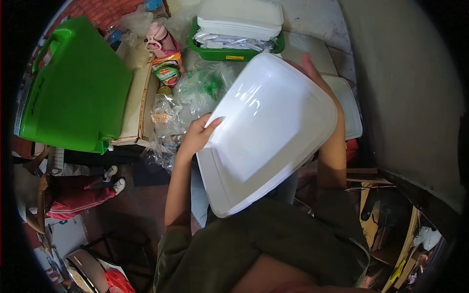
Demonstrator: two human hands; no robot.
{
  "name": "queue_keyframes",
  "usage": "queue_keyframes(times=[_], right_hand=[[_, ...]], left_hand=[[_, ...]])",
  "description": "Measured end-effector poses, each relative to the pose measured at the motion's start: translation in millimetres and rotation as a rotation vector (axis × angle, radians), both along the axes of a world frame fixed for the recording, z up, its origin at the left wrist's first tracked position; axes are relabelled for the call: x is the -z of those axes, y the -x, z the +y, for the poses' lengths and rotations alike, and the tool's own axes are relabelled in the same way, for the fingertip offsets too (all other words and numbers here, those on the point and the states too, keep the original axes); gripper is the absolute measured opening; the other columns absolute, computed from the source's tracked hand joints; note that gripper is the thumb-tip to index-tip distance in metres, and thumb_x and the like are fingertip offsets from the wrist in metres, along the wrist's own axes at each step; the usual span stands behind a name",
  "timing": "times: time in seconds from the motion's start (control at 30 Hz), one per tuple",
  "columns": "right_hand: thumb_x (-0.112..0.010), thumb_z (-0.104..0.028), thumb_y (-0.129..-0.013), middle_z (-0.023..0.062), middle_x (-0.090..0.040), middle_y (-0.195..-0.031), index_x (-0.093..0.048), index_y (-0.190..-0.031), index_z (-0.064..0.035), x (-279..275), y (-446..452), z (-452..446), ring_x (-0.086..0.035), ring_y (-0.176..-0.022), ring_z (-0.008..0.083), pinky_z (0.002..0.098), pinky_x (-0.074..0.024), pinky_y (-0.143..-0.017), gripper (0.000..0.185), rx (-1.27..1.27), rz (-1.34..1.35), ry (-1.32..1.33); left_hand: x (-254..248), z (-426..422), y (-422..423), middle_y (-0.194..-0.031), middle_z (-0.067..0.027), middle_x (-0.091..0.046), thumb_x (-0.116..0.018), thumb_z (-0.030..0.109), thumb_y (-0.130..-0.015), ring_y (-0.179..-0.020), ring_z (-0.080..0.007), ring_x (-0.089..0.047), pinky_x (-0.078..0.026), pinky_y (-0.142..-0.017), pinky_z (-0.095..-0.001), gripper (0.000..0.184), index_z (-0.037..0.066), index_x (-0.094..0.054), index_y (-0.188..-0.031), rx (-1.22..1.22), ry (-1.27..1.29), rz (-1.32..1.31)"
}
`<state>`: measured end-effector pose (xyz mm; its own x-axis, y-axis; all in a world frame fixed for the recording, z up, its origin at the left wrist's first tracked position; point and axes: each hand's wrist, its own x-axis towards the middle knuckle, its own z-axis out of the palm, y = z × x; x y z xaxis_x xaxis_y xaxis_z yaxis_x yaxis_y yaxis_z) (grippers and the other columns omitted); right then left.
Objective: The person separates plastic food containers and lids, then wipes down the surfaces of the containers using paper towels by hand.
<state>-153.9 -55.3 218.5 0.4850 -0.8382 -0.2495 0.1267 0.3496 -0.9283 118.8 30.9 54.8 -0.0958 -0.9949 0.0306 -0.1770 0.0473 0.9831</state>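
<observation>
A white rectangular plastic tub is tilted in front of me over my lap, its glossy inside facing up toward me. My left hand is closed on its left rim, with the thumb lying over the edge on the inside. At the far right corner, my right hand is against the outside of the tub. One digit of it points up past the rim; the other fingers are mostly hidden behind the tub.
A green bin behind the tub holds stacked white lids and plastic-wrapped items. Another white lid lies at the right. Clear plastic bags, a pink bottle and a large green container stand left. Another person's legs show lower left.
</observation>
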Motion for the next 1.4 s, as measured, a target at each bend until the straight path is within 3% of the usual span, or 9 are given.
queue_keyframes(times=[0.23,0.4,0.5,0.53,0.6,0.8,0.97,1.07,1.4], right_hand=[[-0.041,-0.064,-0.089,0.0116,-0.043,-0.14,-0.038,-0.139,-0.0001,18.4,-12.2,-23.8,-0.04,-0.128,0.0188,0.0292,-0.0297,-0.106,0.081,0.065,0.358,0.38],[-0.032,-0.063,-0.093,0.0113,-0.046,-0.138,-0.037,-0.139,-0.0009,57.6,-44.7,-3.1,-0.041,-0.128,0.0219,0.0342,-0.0302,-0.106,0.077,0.1,-0.175,0.063],[-0.026,-0.062,-0.095,0.0111,-0.047,-0.136,-0.037,-0.138,-0.0014,90.8,-64.6,11.4,-0.041,-0.128,0.0238,0.0372,-0.0306,-0.106,0.075,0.085,-0.538,-0.164],[-0.021,-0.063,-0.095,0.0108,-0.047,-0.137,-0.034,-0.14,-0.0007,46.2,-76.7,41.9,-0.041,-0.127,0.023,0.0355,-0.0288,-0.107,0.078,0.219,-0.365,-0.166],[-0.02,-0.061,-0.096,0.0097,-0.046,-0.138,-0.034,-0.14,-0.0007,81.6,-84.2,44.5,-0.04,-0.128,0.0223,0.0345,-0.0263,-0.108,0.077,0.11,-0.321,0.133],[-0.021,-0.055,-0.098,0.0101,-0.036,-0.146,-0.025,-0.143,0.0006,127.9,-100.5,70.7,-0.031,-0.135,0.0206,0.0375,-0.0194,-0.112,0.072,0.089,-0.549,0.017],[-0.018,-0.045,-0.101,0.011,-0.015,-0.154,-0.011,-0.147,0.0013,140.1,-112.2,112.1,-0.013,-0.142,0.0214,0.036,-0.0084,-0.115,0.065,0.072,-0.536,0.178],[-0.017,-0.039,-0.102,0.0153,0.001,-0.156,0.001,-0.147,0.0035,149.9,-118.4,124.0,0.002,-0.144,0.0272,0.0353,-0.0011,-0.115,0.064,0.07,-0.295,0.445],[-0.037,-0.051,-0.094,0.0431,-0.018,-0.137,-0.017,-0.137,0.0147,143.1,-103.8,97.9,-0.022,-0.128,0.0579,0.0551,-0.018,-0.109,0.081,0.314,0.262,1.334]], left_hand=[[13.6,-11.1,14.2,-0.096,-0.0008,-0.065,-0.056,0.024,-0.096,-0.087,-0.0066,-0.055,-0.045,-0.077,-0.0226,0.03,-0.001,-0.061,-0.111,0.116,-0.114,0.15],[-10.2,-16.7,33.5,-0.114,-0.0062,-0.06,-0.051,0.027,-0.098,-0.105,-0.0123,-0.052,-0.042,-0.091,-0.0273,0.039,-0.001,-0.052,-0.125,0.046,0.045,0.194],[5.7,-24.1,42.7,-0.121,-0.0091,-0.057,-0.052,0.027,-0.096,-0.111,-0.015,-0.05,-0.042,-0.094,-0.0279,0.043,0.0,-0.048,-0.13,-0.082,-0.276,0.528],[7.9,-25.4,46.4,-0.121,-0.0094,-0.057,-0.052,0.027,-0.096,-0.111,-0.0159,-0.051,-0.042,-0.094,-0.0285,0.044,0.0,-0.048,-0.131,-0.13,-0.303,0.644],[9.3,-25.4,54.0,-0.122,-0.01,-0.057,-0.053,0.028,-0.095,-0.112,-0.0176,-0.051,-0.043,-0.094,-0.0296,0.045,0.001,-0.047,-0.131,-0.17,-0.233,0.848],[-7.7,-33.4,62.0,-0.124,-0.0118,-0.055,-0.055,0.03,-0.092,-0.112,-0.0228,-0.053,-0.047,-0.093,-0.0331,0.05,0.001,-0.045,-0.132,-0.077,0.226,1.146],[16.6,-55.9,60.4,-0.122,-0.0129,-0.055,-0.057,0.028,-0.09,-0.108,-0.0262,-0.057,-0.052,-0.088,-0.0349,0.05,0.001,-0.045,-0.131,-0.131,0.128,1.357],[36.2,-67.0,58.4,-0.12,-0.0167,-0.053,-0.044,0.026,-0.099,-0.102,-0.0278,-0.058,-0.052,-0.083,-0.042,0.046,0.003,-0.034,-0.137,-0.519,0.013,1.034],[18.3,-43.2,81.6,-0.116,-0.0142,-0.055,-0.041,0.025,-0.101,-0.1,-0.0212,-0.056,-0.047,-0.086,-0.0339,0.039,-0.003,-0.04,-0.128,-0.722,0.07,0.772]])
